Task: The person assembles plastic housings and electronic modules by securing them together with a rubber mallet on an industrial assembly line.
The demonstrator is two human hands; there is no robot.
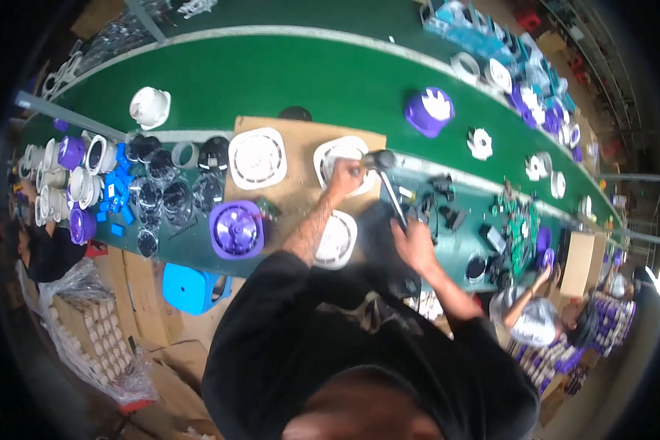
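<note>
My right hand is closed around the grip of a mallet with a pale metallic shaft and a dark head. The mallet's head hangs beside my left hand, over the far right white housing. That hand's fingers are curled at the housing, around something small that I cannot make out. Another white housing with a ring of slots lies to the left. A third white housing is partly hidden by my left arm. A purple housing sits at the near left. Cardboard lies beneath the white housings.
On the green conveyor stand a white housing, a purple housing and a white fan wheel. Plastic-wrapped black parts crowd the left; circuit boards lie right. A blue stool stands below. People work at both sides.
</note>
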